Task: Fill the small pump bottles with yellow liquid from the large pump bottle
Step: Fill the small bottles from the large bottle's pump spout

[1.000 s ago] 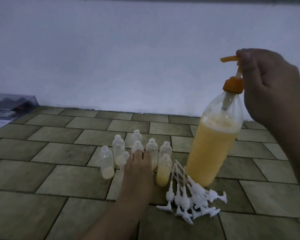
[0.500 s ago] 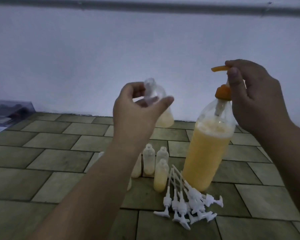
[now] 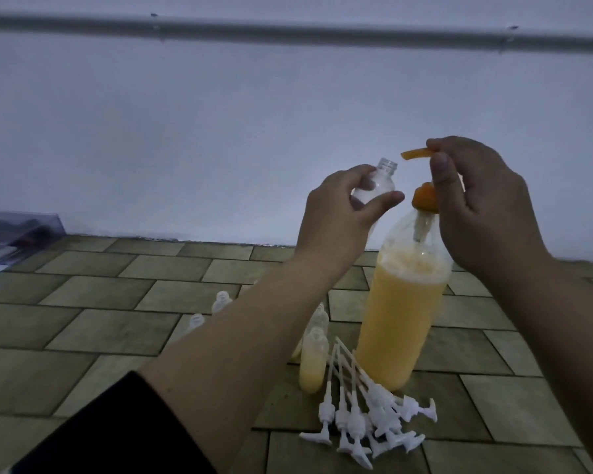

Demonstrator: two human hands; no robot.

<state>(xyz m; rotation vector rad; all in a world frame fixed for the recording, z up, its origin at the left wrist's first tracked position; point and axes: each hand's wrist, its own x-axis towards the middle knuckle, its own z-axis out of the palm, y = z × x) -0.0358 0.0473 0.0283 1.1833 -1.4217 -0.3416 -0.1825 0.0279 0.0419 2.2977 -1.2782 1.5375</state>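
Small pump bottles [image 3: 311, 362] stand in a cluster on the tiled floor [image 3: 93, 319], mostly hidden behind the left forearm; the nearest visible one is uncapped and holds yellow liquid only in its bottom part, others behind show just clear necks, contents can't tell. Far left at the wall, a clear box [image 3: 12, 230] with dark stuff inside, blurred. Black sleeve [image 3: 117, 436] at lower left. Left hand [image 3: 336, 217] is raised, grip curled round one clear small bottle [image 3: 136, 186], thumb across its front, open neck tilted up and to the right toward the orange spout; looks empty up top, lower part hidden by fingers. Orange pump [image 3: 421, 186] sits on the large pump bottle [image 3: 401, 313], which stands upright on the floor right of the cluster, filled with yellow liquid to about the shoulder, foam on top, clear above. Right hand [image 3: 476, 206] grips the pump head, fingers curled over it, thumb down the front. White pump tops [image 3: 367, 415] lie in a loose pile on the floor just in front of the large bottle, tubes pointing up-left. Grey pipe [image 3: 288, 30] runs along the wall.
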